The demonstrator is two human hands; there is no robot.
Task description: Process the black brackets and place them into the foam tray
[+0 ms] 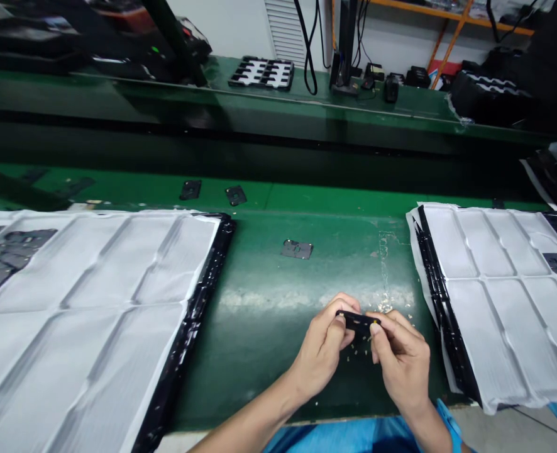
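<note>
Both my hands hold one small flat black part just above the green bench, near its front edge. My left hand pinches its left end, fingers curled. My right hand pinches its right end with thumb and forefinger. Tiny pale scraps lie on the bench under the part. Another flat grey part lies alone on the bench farther out.
A large black tray under white sheet fills the left, with dark parts at its far left. A similar tray sits at right. Two small black parts lie on the green belt beyond. A parts tray and cables stand at the back.
</note>
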